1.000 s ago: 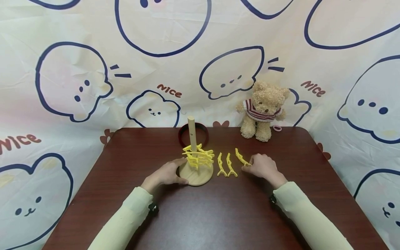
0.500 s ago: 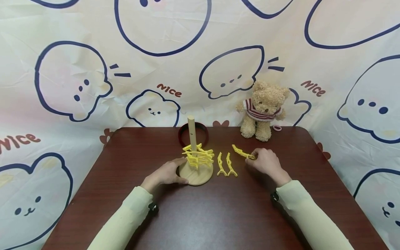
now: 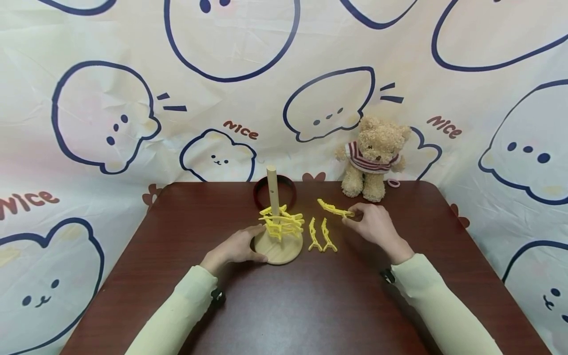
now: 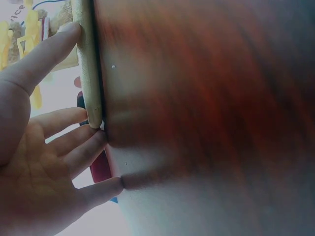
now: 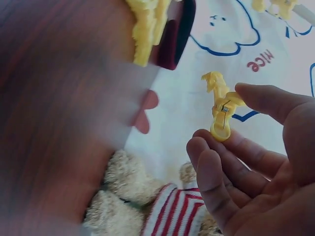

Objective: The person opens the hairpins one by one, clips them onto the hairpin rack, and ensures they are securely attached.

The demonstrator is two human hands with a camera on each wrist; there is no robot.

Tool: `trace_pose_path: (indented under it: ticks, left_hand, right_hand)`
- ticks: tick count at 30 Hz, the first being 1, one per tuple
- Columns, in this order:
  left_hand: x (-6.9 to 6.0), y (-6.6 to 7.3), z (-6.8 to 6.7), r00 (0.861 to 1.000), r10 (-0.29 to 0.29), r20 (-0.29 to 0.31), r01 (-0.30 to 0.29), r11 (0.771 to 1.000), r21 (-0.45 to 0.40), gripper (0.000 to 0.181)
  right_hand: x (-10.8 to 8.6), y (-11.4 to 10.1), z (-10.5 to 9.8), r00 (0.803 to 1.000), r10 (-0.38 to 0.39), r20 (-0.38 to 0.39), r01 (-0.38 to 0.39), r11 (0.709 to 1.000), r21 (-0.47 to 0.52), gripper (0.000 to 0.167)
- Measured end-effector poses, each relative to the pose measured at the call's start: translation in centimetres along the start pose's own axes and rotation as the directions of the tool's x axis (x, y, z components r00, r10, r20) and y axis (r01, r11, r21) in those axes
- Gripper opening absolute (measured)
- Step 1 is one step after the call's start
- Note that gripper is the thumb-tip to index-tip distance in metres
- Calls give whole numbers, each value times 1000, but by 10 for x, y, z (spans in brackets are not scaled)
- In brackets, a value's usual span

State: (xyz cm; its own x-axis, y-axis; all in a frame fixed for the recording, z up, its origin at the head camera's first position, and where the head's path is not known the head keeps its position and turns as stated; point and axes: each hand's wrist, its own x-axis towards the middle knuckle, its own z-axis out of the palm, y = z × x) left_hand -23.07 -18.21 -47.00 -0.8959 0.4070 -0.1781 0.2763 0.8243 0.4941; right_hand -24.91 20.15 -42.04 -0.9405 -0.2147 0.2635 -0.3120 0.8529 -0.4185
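Tabletop [image 3: 284, 305], teddy [image 3: 374, 153], post [image 3: 272, 191] before seemingly red ring [image 3: 294, 191]

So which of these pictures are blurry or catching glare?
Head view: mostly sharp, with a pale sheen on the near tabletop; left wrist view: the tabletop looks streaky and smeared, whitish toward the bottom, while the left hand is clearer; right wrist view: tabletop smeared, but the yellow clip in the right hand shows even its spring.
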Motion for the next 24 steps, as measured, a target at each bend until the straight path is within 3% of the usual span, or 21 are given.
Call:
trace_pose_path:
  ticks: [24]
  left_hand:
    - [0, 0, 1, 1000, 16, -5, -16, 1000, -2, 94]
  right_hand:
    - [2, -40, -24, 989, -144, 18, 140, 981, 136, 23]
